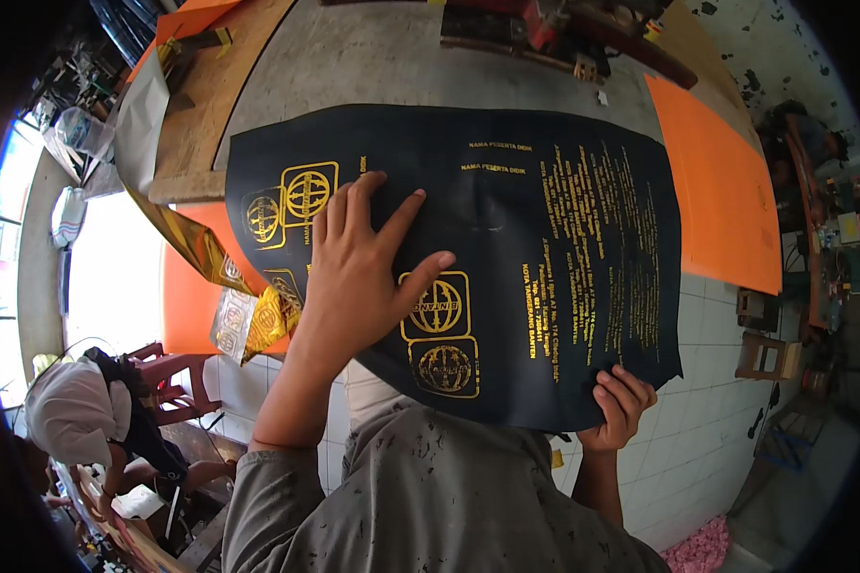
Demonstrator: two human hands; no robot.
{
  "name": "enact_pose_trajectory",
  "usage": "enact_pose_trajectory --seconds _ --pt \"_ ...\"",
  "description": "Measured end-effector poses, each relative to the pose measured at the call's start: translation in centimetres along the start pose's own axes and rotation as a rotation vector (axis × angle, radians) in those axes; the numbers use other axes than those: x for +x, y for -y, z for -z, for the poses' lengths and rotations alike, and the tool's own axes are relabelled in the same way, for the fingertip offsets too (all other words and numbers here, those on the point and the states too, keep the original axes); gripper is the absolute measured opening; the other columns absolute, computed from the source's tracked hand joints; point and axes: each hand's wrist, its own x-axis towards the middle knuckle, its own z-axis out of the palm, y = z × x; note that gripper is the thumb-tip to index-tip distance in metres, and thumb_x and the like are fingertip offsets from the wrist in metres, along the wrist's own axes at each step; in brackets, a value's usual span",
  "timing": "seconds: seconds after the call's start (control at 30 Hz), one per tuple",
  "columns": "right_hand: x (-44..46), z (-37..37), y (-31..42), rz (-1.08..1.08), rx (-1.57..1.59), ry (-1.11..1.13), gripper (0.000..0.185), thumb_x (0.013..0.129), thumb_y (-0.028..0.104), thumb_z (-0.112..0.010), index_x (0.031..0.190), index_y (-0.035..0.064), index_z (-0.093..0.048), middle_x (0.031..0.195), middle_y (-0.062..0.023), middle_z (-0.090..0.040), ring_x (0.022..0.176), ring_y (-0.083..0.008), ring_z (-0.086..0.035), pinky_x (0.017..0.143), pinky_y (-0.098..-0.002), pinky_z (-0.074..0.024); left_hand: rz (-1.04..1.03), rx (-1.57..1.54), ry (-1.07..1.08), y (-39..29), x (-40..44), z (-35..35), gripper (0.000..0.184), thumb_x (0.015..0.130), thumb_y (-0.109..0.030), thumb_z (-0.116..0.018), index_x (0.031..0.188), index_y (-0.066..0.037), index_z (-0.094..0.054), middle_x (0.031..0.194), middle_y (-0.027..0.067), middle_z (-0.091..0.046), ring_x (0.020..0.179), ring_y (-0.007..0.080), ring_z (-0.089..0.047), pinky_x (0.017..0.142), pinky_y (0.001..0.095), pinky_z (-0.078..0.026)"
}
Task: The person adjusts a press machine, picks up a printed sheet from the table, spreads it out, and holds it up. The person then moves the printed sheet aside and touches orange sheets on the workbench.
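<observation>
Left hand [365, 253] open, fingers spread on dark printed sheet [492, 253]; right hand [618, 409] grips its near edge, thumb hidden. Sheet overhangs table [354, 72]; uneven pull or hard pressing could crease it, I judge.

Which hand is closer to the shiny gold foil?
Left: the left hand rests on the dark sheet near the gold foil; the right hand holds the sheet's edge, farther right.

Gap — between sheet [506, 248] and device [487, 31]
</observation>
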Motion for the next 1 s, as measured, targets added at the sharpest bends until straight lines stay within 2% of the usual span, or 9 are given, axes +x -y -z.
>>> enact_pose_trajectory --seconds 0.33,0.5,0.57,0.67,0.7,0.77,0.87,0.97,1.0 --pt "1.7 1.5 0.4 0.121 0.135 -0.053 0.021 0.100 0.037 -0.063 0.113 0.0196 -0.067 0.112 0.0023 -0.073 0.105 -0.0201 -0.068 0.090 -0.0368 -0.0415 0.013 -0.133 -0.079 -0.1 -4.4 0.4 0.046 0.090 -0.035 -0.068 0.131 -0.013 -0.067 0.155 0.0168 -0.042 0.145 0.0399 -0.036 0.119 0.0517 -0.026" --pt "1.7 1.9 -0.4 0.140 0.176 -0.083 0.025 0.103 0.040 -0.057 0.110 0.0189 -0.069 0.111 0.0015 -0.073 0.104 -0.0203 -0.068 0.089 -0.0357 -0.0417 0.316 -0.105 -0.569 3.7 -5.1 -3.7 0.053 0.094 -0.029 -0.071 0.141 -0.010 -0.057 0.158 0.0248 -0.033 0.147 0.0460 -0.031 0.117 0.0544 -0.029" --pt "1.7 2.4 -0.7 0.149 0.221 -0.076 0.025 0.103 0.038 -0.057 0.111 0.0187 -0.070 0.110 0.0011 -0.074 0.104 -0.0200 -0.069 0.089 -0.0356 -0.0418 0.493 -0.183 -0.555 9.2 -6.6 -6.8 0.059 0.096 -0.034 -0.069 0.148 -0.011 -0.051 0.158 0.0252 -0.036 0.147 0.0428 -0.034 0.117 0.0500 -0.030" --pt "2.3 4.1 -1.1 0.178 0.309 0.014 0.022 0.097 0.030 -0.060 0.110 0.0180 -0.073 0.109 0.0004 -0.075 0.102 -0.0188 -0.070 0.085 -0.0346 -0.0429 0.543 -0.774 -0.072 13.1 -7.5 -10.0 0.062 0.100 -0.038 -0.064 0.151 -0.008 -0.047 0.156 0.0255 -0.042 0.146 0.0351 -0.040 0.117 0.0427 -0.033" --pt "2.4 5.0 -1.4 0.188 0.325 0.064 0.021 0.094 0.025 -0.062 0.109 0.0175 -0.075 0.109 0.0000 -0.075 0.101 -0.0184 -0.071 0.083 -0.0335 -0.0438 0.513 -0.771 0.031 13.0 -6.9 -11.1 0.063 0.103 -0.042 -0.058 0.151 -0.003 -0.046 0.149 0.0241 -0.051 0.142 0.0283 -0.046 0.116 0.0369 -0.035" --pt "3.1 5.8 -1.7 0.217 0.386 0.159 0.024 0.086 0.016 -0.066 0.107 0.0166 -0.077 0.107 -0.0003 -0.076 0.098 -0.0176 -0.072 0.076 -0.0310 -0.0446 0.464 -0.723 0.281 11.6 -5.9 -11.8 0.063 0.103 -0.046 -0.055 0.146 -0.001 -0.051 0.144 0.0217 -0.057 0.139 0.0293 -0.050 0.115 0.0379 -0.036" --pt "4.3 6.4 -0.2 0.224 0.517 0.327 0.040 0.070 0.001 -0.072 0.107 0.0144 -0.079 0.106 0.0001 -0.076 0.093 -0.0174 -0.073 0.061 -0.0260 -0.0446 0.370 -0.823 0.283 10.7 -6.0 -13.6 0.058 0.102 -0.047 -0.057 0.138 -0.002 -0.061 0.132 0.0186 -0.066 0.127 0.0302 -0.060 0.109 0.0377 -0.042" --pt "3.1 6.7 1.1 0.164 0.741 0.617 0.045 0.066 0.004 -0.076 0.110 0.0132 -0.079 0.107 -0.0010 -0.076 0.095 -0.0183 -0.073 0.064 -0.0274 -0.0492 0.339 -0.802 0.301 11.4 -6.9 -12.6 0.055 0.101 -0.044 -0.060 0.134 -0.001 -0.063 0.125 0.0176 -0.070 0.119 0.0273 -0.064 0.106 0.0361 -0.044" --pt "3.1 6.4 1.2 0.129 0.840 0.733 0.044 0.070 0.012 -0.081 0.115 0.0109 -0.077 0.108 -0.0035 -0.076 0.095 -0.0201 -0.073 0.075 -0.0309 -0.0532 0.389 -0.944 0.303 11.2 -6.7 -12.0 0.049 0.098 -0.042 -0.066 0.124 0.000 -0.070 0.116 0.0148 -0.073 0.109 0.0242 -0.067 0.099 0.0344 -0.048"
